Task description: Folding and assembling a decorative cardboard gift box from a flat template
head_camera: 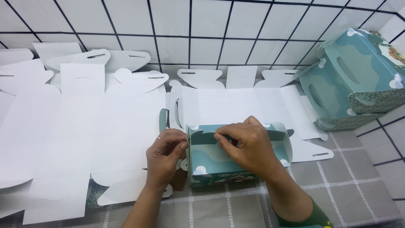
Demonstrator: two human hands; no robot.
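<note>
A teal cardboard gift box [206,162] with white cloud shapes stands half folded on the checked tablecloth [346,185] in front of me. My left hand [165,156] pinches its left top edge and side flap. My right hand [247,145] lies over the top of the box, with its fingers pressing the handle flap along the upper edge. Both hands grip the box.
Flat white die-cut box blanks [80,126] lie spread over the left half of the table, and another blank [244,101] lies behind the box. Two finished teal boxes [354,80] are stacked at the far right. A tiled wall [211,25] rises behind.
</note>
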